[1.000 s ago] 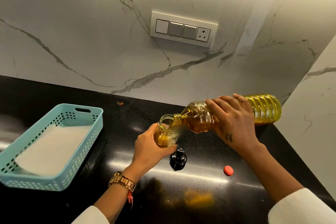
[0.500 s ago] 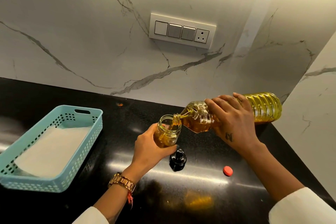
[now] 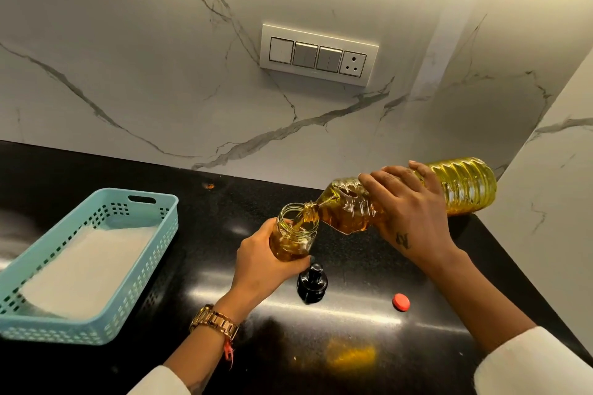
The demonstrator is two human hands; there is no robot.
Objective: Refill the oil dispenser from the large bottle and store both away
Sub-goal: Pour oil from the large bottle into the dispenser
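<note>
Both hands are full: the left hand [image 3: 263,261] has its grip wrapped round the glass oil dispenser [image 3: 293,234], holding it tilted just above the black worktop [image 3: 353,356], and the right hand [image 3: 414,218] clamps the middle of the large bottle [image 3: 462,186], laid almost level. Bottle mouth sits right over the dispenser's open rim, and a thin golden stream runs in! Oil fills a good part of the jar. Just beside the left hand stands the black pump top [image 3: 312,282], and the small red cap [image 3: 401,302] lies apart to its right. Bottle base sits close to the marble corner on the right. Left of the hands there's open worktop, then the blue basket [image 3: 80,329] at the left edge.
</note>
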